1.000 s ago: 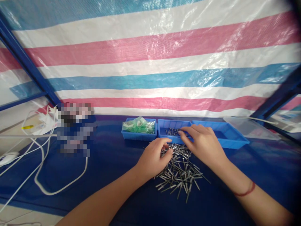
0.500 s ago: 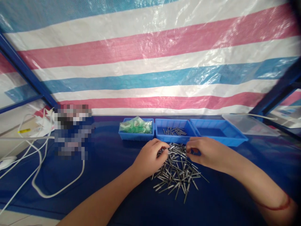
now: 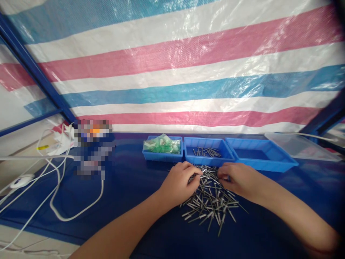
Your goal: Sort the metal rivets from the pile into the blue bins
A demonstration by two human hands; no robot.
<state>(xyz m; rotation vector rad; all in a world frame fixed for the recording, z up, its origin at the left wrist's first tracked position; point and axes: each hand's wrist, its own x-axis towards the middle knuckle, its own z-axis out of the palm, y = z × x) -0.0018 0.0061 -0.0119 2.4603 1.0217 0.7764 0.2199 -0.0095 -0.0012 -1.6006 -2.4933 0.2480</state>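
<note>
A heap of silvery blind rivets [image 3: 211, 198] with long thin stems lies loose on the blue tabletop. My left hand [image 3: 182, 181] rests at the heap's left side, its fingers and thumb curled toward each other over the rivets. At the upper right of the heap, my right hand [image 3: 238, 178] has its fingers bent in against the thumb. Whatever either hand pinches is too small or hidden to make out. Just behind the heap, the middle blue bin [image 3: 207, 160] contains several rivets [image 3: 207, 152].
To the left stands a blue bin [image 3: 161, 157] with a green-tinted plastic bag [image 3: 163, 144] inside. Another blue bin [image 3: 265, 163] and a clear plastic sheet [image 3: 302, 145] are on the right. White cables [image 3: 58, 201] trail across the table's left side. A striped tarp [image 3: 172, 57] hangs behind.
The whole view has shifted, so the bins, heap and hands appear slightly further right. My right hand's fingers have drawn in closer together beside the heap; the left hand keeps its curled pose.
</note>
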